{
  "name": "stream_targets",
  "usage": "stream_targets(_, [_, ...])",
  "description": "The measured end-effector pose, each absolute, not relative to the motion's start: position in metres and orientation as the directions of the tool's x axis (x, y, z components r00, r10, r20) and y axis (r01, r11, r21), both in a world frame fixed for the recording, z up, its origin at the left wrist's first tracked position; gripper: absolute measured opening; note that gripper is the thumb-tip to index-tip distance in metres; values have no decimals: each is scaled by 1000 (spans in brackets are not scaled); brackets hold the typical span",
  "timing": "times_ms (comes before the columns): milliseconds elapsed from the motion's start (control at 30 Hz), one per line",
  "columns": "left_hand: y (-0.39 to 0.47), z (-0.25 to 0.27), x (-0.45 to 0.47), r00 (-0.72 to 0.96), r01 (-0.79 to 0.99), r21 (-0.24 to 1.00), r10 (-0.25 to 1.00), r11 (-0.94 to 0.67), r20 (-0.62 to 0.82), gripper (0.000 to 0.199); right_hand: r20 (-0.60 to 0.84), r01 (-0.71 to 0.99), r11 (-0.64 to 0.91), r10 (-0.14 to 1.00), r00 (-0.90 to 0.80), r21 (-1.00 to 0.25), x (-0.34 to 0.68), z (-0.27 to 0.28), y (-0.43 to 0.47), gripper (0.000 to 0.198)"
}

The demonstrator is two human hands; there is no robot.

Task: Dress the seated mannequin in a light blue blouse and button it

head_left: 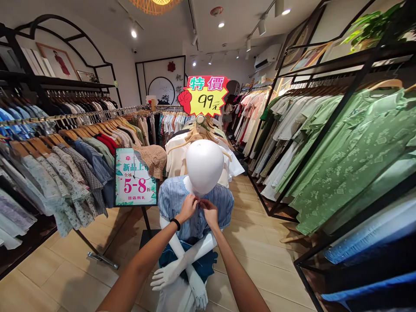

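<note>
1. In the aisle between the clothes racks, on the wooden floor: a seated white mannequin, arms crossed low in front, wearing a blue striped blouse and a darker blue garment at the lap.
2. Left hand: raised to the blouse collar just under the mannequin's chin, fingers pinched narrow on the fabric there. Black wristband on that wrist.
3. Right hand: at the same spot on the collar, fingers closed on the cloth, touching or nearly touching the left. What exactly sits between the fingertips is too small to tell.
4. Just left of the mannequin: a standing sale sign on a black post, a woven tan hat hung at its upper right corner.
5. Behind the mannequin's head: a centre rack with pale tops on wooden hangers, topped by a yellow and red price sign.
6. Left rack: patterned and blue shirts. Right rack: green printed shirts.
</note>
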State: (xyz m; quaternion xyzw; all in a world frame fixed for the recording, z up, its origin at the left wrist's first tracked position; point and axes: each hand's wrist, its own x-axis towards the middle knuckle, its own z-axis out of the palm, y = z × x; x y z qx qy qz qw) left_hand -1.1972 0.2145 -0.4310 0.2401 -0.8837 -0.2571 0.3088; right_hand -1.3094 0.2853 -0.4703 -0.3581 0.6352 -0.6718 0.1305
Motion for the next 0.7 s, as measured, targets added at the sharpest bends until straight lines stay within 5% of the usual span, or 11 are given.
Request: stream_targets(700, [205,-410,-1201,-725,-161,858,-648,487,232,14,99,147,-282,-700,-707,-948,-1307,-465,287,40])
